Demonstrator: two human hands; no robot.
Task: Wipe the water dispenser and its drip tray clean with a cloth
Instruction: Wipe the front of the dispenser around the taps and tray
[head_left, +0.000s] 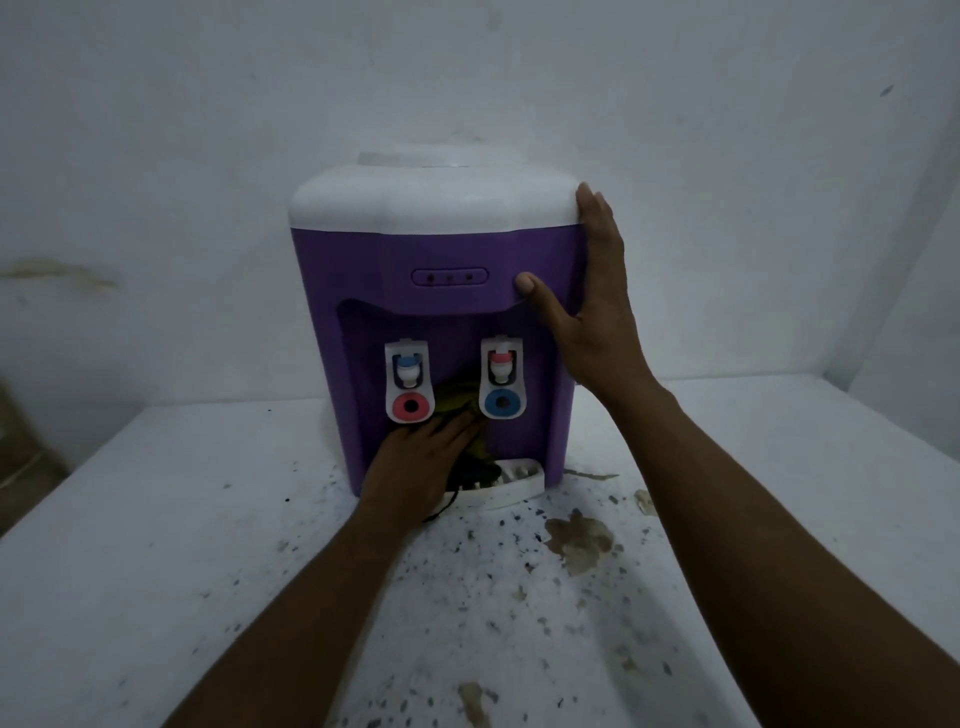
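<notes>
Head: dispenser (441, 249) on speckled table (182, 545), stained wall (156, 130).

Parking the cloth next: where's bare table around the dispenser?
Bare: the table left of the water dispenser and right of the right hand. Front: free but stained. Crowded: tap recess, where the left hand presses the cloth over the drip tray.

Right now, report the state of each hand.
Left hand: open, pressing the dark green cloth into the recess of the purple plastic water dispenser.
Right hand: open, flat against the dispenser's right side, holding nothing.
</notes>
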